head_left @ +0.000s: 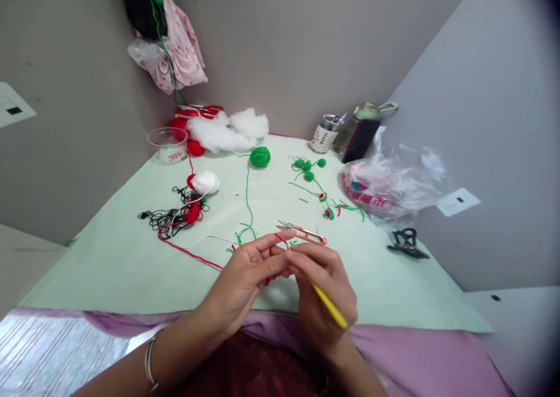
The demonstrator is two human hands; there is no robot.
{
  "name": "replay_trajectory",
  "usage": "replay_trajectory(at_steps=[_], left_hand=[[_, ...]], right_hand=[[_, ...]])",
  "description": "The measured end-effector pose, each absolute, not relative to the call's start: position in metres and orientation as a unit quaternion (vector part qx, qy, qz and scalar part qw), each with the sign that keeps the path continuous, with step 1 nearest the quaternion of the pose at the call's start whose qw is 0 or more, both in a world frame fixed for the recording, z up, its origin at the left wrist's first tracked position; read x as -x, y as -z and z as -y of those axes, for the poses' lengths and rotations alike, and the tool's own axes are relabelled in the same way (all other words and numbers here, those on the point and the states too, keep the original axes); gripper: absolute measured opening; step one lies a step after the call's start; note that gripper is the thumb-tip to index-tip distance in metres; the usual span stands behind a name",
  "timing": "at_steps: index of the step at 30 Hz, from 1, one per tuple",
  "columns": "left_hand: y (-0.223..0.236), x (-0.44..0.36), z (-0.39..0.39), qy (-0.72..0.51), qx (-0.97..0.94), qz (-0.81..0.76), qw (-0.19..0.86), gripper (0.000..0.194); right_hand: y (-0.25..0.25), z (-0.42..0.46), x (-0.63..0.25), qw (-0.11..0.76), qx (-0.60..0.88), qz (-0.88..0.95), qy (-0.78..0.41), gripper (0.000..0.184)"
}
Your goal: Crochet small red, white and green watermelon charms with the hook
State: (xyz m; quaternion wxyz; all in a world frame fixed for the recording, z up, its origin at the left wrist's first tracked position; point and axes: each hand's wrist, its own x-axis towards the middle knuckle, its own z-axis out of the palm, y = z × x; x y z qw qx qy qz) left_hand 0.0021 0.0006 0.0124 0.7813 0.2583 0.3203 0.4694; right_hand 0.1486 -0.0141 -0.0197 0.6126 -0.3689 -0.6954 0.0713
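My right hand point(326, 289) grips a crochet hook by its yellow handle point(329, 305), the tip reaching the fingers of my left hand. Red yarn point(205, 261) runs from the left of the table into my left hand point(249, 274) and loops over its raised index finger. My left thumb and fingers pinch close to the hook tip; the small piece of work there is mostly hidden. Just beyond my fingertips lie orange thread snips point(312, 236). Green yarn scraps point(245, 233) are scattered near my left hand.
Tangled black yarn point(170, 222), a white yarn ball point(205, 183) and a green ball point(259, 157) lie farther back. White stuffing point(227, 129) and a clear tub point(168, 146) stand behind. Small green crocheted pieces point(308, 176), a plastic bag point(385, 181) and a black claw clip point(408, 243) are at right.
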Motion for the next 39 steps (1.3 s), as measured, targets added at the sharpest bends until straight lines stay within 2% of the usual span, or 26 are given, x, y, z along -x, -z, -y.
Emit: replay_trajectory(at_steps=[6,13,16,18,20,22,24,27,29,31,33,39], left_hand=[[-0.017,0.005,-0.003,-0.469,-0.263,-0.346,0.769,0.045],[-0.016,0.009,-0.004,-0.46,-0.307,-0.385,0.739,0.037],[-0.014,0.007,-0.003,-0.491,-0.363,-0.391,0.689,0.033],[-0.011,0.004,-0.001,-0.509,-0.412,-0.402,0.64,0.034],[-0.009,-0.001,0.002,-0.514,-0.426,-0.405,0.624,0.041],[-0.007,-0.006,0.004,-0.508,-0.38,-0.385,0.67,0.051],[-0.006,-0.007,0.004,-0.48,-0.307,-0.351,0.743,0.056],[-0.007,-0.003,-0.002,-0.445,-0.232,-0.322,0.803,0.045],[-0.008,0.001,-0.005,-0.453,-0.228,-0.329,0.796,0.036],[-0.009,0.002,-0.005,-0.477,-0.26,-0.346,0.765,0.034],[-0.009,0.0,-0.003,-0.498,-0.309,-0.357,0.728,0.041],[-0.008,-0.005,0.003,-0.507,-0.369,-0.371,0.685,0.062]], right_hand=[[0.009,0.011,-0.156,0.652,0.382,0.62,-0.21,0.023],[0.004,0.008,-0.158,0.683,0.367,0.52,-0.359,0.018],[0.002,0.006,-0.157,0.676,0.351,0.505,-0.406,0.021],[0.006,0.006,-0.154,0.657,0.362,0.544,-0.377,0.021],[0.014,0.008,-0.151,0.638,0.395,0.608,-0.259,0.018],[0.022,0.009,-0.149,0.623,0.417,0.649,-0.127,0.02],[0.026,0.009,-0.151,0.619,0.416,0.663,-0.071,0.024],[0.019,0.006,-0.158,0.641,0.41,0.636,-0.132,0.02],[0.011,0.004,-0.162,0.675,0.401,0.576,-0.226,0.019],[0.005,0.004,-0.163,0.686,0.381,0.538,-0.309,0.021],[0.003,0.005,-0.161,0.669,0.37,0.549,-0.337,0.02],[0.009,0.007,-0.152,0.634,0.401,0.596,-0.287,0.017]])
